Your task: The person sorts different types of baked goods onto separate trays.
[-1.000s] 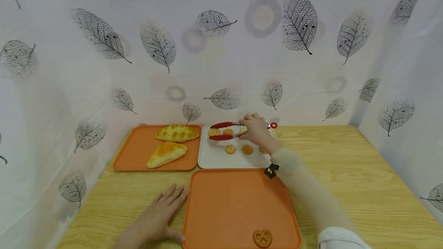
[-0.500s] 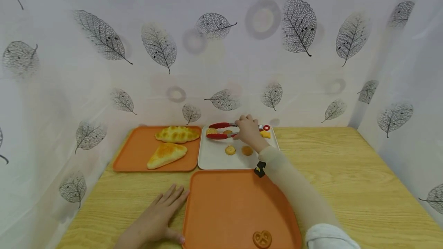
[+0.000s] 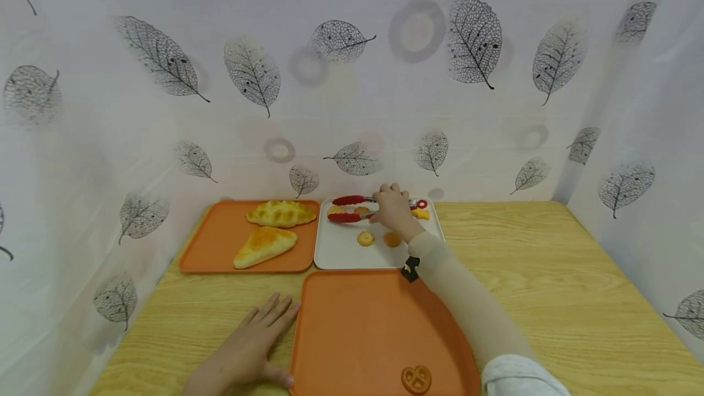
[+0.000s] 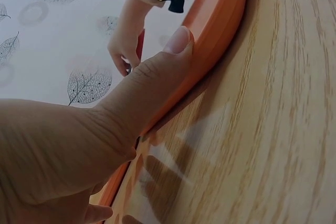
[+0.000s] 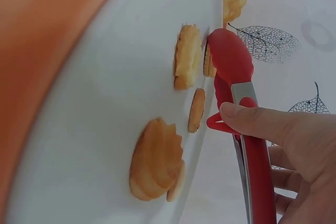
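My right hand [image 3: 395, 208] holds a pair of red-tipped tongs [image 3: 348, 217] over the white tray [image 3: 337, 252]. The tong tips lie either side of a round ridged cookie [image 3: 337, 209] at the tray's back left; whether they touch it I cannot tell. In the right wrist view the thumb presses along the red tongs [image 5: 231, 59], near the cookies. More cookies sit on that tray, among them a scalloped one [image 3: 365, 238] and a smooth round one [image 3: 392, 239]. With fingers spread, my left hand [image 3: 244, 350] rests on the table, touching the left edge of the front orange tray [image 3: 368, 322].
On the front tray lies a brown pretzel [image 3: 416, 379]. Another orange tray [image 3: 211, 243], back left, bears a long ridged bread [image 3: 282, 213] and a triangular bread [image 3: 266, 247]. A yellow star-like piece [image 3: 421, 214] sits by the tongs' rear end. A leaf-print curtain [image 3: 352, 109] stands behind the table.
My right hand and the tongs have moved a little left, uncovering the yellow piece at the white tray's right. The tong tips have drawn slightly closer together. My left hand stays still.
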`<state>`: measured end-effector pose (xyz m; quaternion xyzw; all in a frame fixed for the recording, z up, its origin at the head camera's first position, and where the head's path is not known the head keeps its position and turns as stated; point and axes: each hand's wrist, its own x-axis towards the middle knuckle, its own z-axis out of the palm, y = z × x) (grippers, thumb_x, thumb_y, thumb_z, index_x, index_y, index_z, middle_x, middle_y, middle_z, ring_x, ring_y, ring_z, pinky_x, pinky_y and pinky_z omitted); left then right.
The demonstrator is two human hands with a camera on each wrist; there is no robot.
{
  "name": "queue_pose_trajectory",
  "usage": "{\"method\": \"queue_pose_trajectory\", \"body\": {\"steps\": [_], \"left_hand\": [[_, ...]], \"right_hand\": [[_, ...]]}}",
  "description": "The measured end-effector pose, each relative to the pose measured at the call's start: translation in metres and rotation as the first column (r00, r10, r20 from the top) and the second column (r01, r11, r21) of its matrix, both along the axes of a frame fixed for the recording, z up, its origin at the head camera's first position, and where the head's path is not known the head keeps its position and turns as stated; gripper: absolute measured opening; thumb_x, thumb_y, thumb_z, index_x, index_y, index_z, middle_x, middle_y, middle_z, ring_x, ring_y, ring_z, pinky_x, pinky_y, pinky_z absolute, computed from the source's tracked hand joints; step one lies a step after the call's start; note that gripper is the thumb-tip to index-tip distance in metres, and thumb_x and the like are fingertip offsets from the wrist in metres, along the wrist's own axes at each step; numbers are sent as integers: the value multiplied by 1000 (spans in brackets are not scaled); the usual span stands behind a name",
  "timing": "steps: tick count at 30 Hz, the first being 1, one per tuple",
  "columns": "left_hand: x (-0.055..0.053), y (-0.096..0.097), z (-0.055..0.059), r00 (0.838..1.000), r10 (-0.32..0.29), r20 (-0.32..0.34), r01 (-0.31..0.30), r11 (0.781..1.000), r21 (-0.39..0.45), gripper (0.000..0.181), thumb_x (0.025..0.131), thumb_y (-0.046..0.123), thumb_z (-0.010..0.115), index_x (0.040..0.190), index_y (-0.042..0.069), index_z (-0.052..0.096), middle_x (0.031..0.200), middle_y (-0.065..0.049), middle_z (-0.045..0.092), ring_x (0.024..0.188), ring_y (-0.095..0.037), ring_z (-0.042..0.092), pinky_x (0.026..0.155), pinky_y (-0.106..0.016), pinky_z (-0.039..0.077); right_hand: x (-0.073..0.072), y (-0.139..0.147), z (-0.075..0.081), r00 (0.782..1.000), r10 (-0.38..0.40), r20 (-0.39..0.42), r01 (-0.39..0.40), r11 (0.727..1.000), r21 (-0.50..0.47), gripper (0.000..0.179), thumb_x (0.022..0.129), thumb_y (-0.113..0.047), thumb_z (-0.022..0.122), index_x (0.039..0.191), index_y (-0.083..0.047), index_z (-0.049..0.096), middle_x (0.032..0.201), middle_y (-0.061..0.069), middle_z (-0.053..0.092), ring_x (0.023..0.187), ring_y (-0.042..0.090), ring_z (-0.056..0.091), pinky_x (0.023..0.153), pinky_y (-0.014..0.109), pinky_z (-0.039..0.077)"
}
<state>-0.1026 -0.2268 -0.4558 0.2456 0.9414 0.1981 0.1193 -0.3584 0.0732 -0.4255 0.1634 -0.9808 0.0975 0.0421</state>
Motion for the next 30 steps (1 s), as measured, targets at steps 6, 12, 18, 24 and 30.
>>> {"method": "queue_pose_trajectory", "body": {"steps": [6, 12, 18, 24, 30], "left_hand": [[0, 0, -1, 1000, -8, -4, 8, 1000, 4, 119, 63, 78, 62, 156, 14, 24, 161, -17, 23, 149, -43, 15, 109, -71, 24], [-1, -1, -4, 1000, -12, -26, 12, 1000, -8, 119, 63, 78, 63, 156, 13, 24, 161, -17, 24, 149, -43, 16, 108, -71, 26], [0, 0, 0, 1000, -8, -16, 8, 1000, -12, 120, 62, 79, 62, 156, 13, 25, 161, -17, 24, 149, -42, 15, 109, -71, 25], [0, 2, 1, 1000, -9, -19, 9, 1000, -18, 120, 62, 78, 63, 156, 13, 25, 161, -17, 24, 149, -43, 15, 109, -71, 25], [0, 2, -1, 999, -11, -36, 10, 1000, -27, 120, 62, 78, 63, 155, 12, 26, 161, -17, 25, 148, -43, 17, 108, -71, 27]], "right_hand": [[4, 4, 3, 1000, -6, -29, 6, 1000, -3, 60, 77, -37, 82, 128, -12, 64, 119, 10, 58, 111, 31, 45, 90, 49, 41], [14, 14, 9, 991, 34, -131, -37, 999, -15, 63, 75, -36, 84, 128, -10, 63, 116, 9, 58, 108, 30, 46, 90, 51, 42], [35, 32, 17, 973, 77, -219, -83, 996, -19, 64, 72, -35, 86, 126, -10, 64, 115, 9, 61, 109, 31, 49, 88, 54, 45], [59, 52, 19, 966, 96, -240, -112, 992, -53, 66, 69, -33, 88, 126, -9, 64, 116, 10, 60, 110, 32, 48, 86, 53, 44], [83, 73, 13, 952, 98, -290, -138, 983, -119, 65, 65, -30, 90, 122, -9, 67, 115, 11, 60, 110, 34, 49, 84, 55, 42]]}}
